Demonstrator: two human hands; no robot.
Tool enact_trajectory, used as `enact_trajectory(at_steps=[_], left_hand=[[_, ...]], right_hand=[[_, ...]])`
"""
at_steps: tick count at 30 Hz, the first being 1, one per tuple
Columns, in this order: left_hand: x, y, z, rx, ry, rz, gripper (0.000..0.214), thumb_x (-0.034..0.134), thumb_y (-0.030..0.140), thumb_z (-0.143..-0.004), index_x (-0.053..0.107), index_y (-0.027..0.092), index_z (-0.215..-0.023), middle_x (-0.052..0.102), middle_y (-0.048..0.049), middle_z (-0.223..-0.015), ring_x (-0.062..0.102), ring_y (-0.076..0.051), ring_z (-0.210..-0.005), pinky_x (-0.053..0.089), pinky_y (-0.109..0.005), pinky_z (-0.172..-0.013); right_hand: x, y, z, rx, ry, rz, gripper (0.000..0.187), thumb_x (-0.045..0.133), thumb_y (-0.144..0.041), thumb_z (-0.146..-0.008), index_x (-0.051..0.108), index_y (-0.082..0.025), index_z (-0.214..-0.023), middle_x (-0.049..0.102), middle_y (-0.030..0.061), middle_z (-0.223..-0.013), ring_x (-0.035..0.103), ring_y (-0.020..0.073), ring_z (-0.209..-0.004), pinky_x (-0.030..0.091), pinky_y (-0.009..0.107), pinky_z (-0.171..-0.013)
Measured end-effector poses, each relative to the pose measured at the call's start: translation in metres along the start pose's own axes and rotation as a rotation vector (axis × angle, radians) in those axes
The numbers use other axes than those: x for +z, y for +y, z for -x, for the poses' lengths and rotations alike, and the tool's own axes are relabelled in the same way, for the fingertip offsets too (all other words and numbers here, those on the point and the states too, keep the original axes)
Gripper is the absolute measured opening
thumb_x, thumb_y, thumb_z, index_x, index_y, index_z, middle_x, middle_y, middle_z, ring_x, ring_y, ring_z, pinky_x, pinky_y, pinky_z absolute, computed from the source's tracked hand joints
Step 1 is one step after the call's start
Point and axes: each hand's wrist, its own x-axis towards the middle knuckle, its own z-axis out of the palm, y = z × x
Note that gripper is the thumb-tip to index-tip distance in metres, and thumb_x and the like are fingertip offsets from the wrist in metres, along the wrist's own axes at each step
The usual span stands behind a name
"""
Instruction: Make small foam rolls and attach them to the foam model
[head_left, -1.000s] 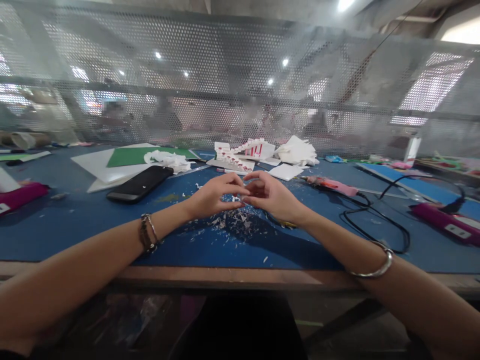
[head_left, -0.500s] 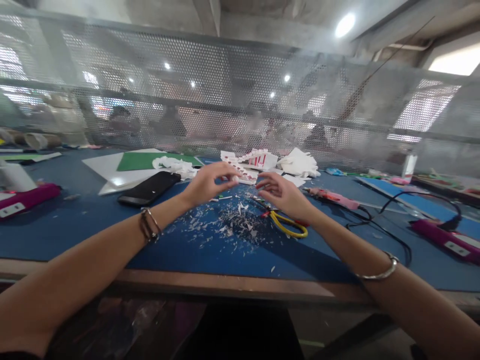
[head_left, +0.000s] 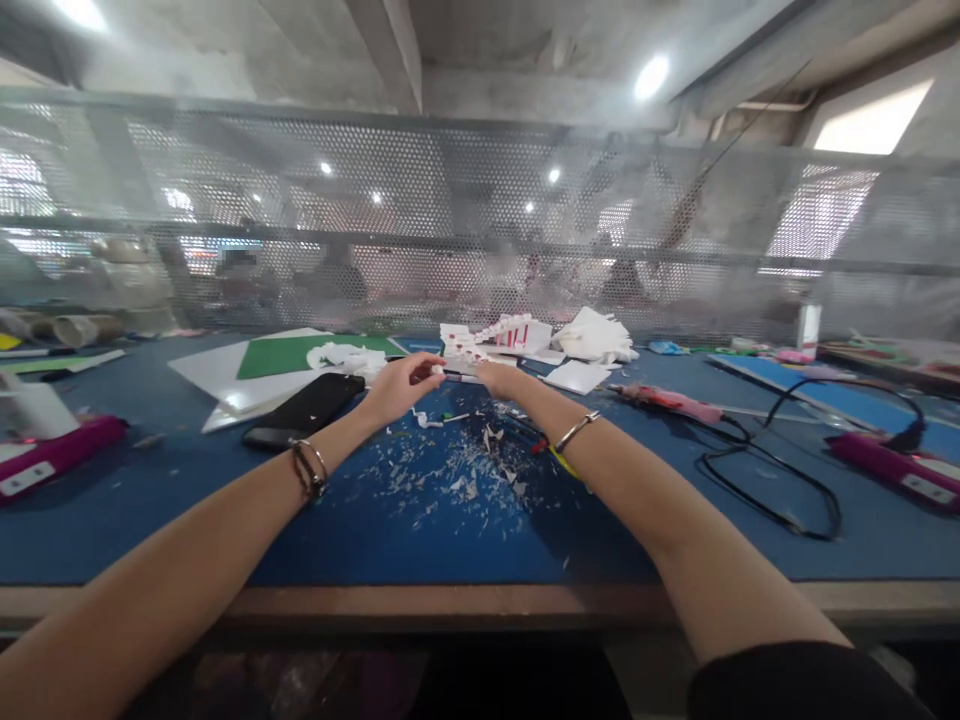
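My left hand [head_left: 401,388] is pinched at the fingertips around a small white piece [head_left: 438,370], too small to name. Across from it, my right hand [head_left: 502,380] reaches forward at a white strip with rows of small reddish pieces [head_left: 461,345]; its fingers are hidden from view. Under my right forearm lie scissors with yellow handles [head_left: 568,464], mostly covered. White paper scraps [head_left: 469,488] are scattered on the blue tabletop below both hands.
A black phone [head_left: 304,410] lies left of my hand, by white and green sheets [head_left: 281,357]. Behind stand crumpled white paper [head_left: 595,335] and a perforated metal screen [head_left: 420,190]. To the right are a pink corded tool [head_left: 671,402] and a purple power strip [head_left: 892,470].
My right hand has moved forward and left to the white strip, its forearm now covering most of the scissors. My left hand has shifted slightly left, still pinching. The camera view has tilted up.
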Motion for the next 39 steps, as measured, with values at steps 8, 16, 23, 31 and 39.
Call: enact_trajectory(at_steps=[8,16,23,31,39], left_hand=[[0.004,0.01,-0.001,0.023,-0.026,0.123,0.016,0.057,0.029,-0.07,0.054,0.015,-0.076,0.062,-0.0029,-0.065,0.058,-0.01,-0.056,0.049,-0.021,-0.052],[0.02,0.045,0.011,0.012,-0.149,0.243,0.018,0.059,0.028,-0.07,0.06,0.015,-0.081,0.066,-0.0044,-0.069,0.06,-0.012,-0.059,0.05,-0.021,-0.055],[0.035,0.065,0.018,-0.036,-0.194,0.322,0.017,0.059,0.025,-0.071,0.06,0.013,-0.082,0.066,-0.0051,-0.07,0.061,-0.012,-0.06,0.05,-0.021,-0.056],[0.032,0.071,0.021,-0.109,-0.187,0.3,0.019,0.06,0.026,-0.069,0.058,0.011,-0.08,0.063,-0.0032,-0.068,0.058,-0.01,-0.06,0.048,-0.021,-0.058],[0.031,0.074,0.021,-0.071,-0.199,0.308,0.018,0.06,0.026,-0.069,0.058,0.012,-0.08,0.062,-0.0013,-0.068,0.057,-0.009,-0.06,0.048,-0.02,-0.058]], right_hand=[[-0.011,-0.002,0.009,0.187,0.001,0.038,0.025,0.046,-0.029,-0.084,0.052,-0.018,-0.106,0.053,0.0072,-0.11,0.054,0.0157,-0.092,0.046,0.035,-0.078],[-0.059,0.018,0.065,0.133,0.335,-0.176,0.002,0.056,-0.015,-0.071,0.054,-0.014,-0.069,0.058,0.0052,-0.084,0.054,0.0177,-0.085,0.041,0.034,-0.079],[-0.056,0.016,0.136,0.056,0.455,-0.693,0.015,0.034,-0.029,-0.079,0.046,-0.021,-0.079,0.057,0.0001,-0.065,0.058,0.0139,-0.062,0.047,0.032,-0.062],[-0.041,-0.011,0.146,-0.187,0.238,-1.487,0.021,0.052,-0.038,-0.074,0.06,-0.018,-0.075,0.065,0.0002,-0.064,0.06,0.01,-0.053,0.049,0.024,-0.053],[-0.033,-0.011,0.145,-0.111,0.226,-1.468,0.019,0.051,-0.032,-0.076,0.062,-0.017,-0.073,0.066,0.0014,-0.065,0.061,0.0099,-0.055,0.051,0.024,-0.055]])
